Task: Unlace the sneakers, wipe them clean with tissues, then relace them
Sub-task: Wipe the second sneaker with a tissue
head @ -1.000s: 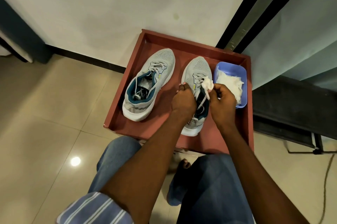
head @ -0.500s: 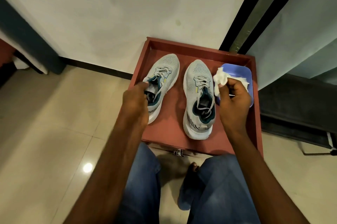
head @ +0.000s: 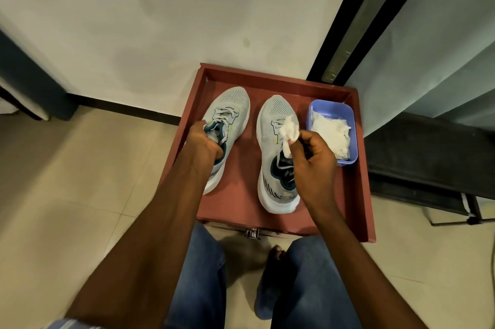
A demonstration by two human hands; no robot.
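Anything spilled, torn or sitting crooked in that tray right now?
Nothing stands out. Both sneakers sit upright in the tray, the left sneaker slightly angled under the left hand. Tissues stay inside the blue tub; the right hand holds one tissue.

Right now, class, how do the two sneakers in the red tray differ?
The left sneaker is angled, toe leaning right; the right sneaker lies nearly straight. The left hand has a grip on the left sneaker's collar; the right sneaker is untouched, the right hand holding a tissue above it. Both are grey, laced, with teal lining.
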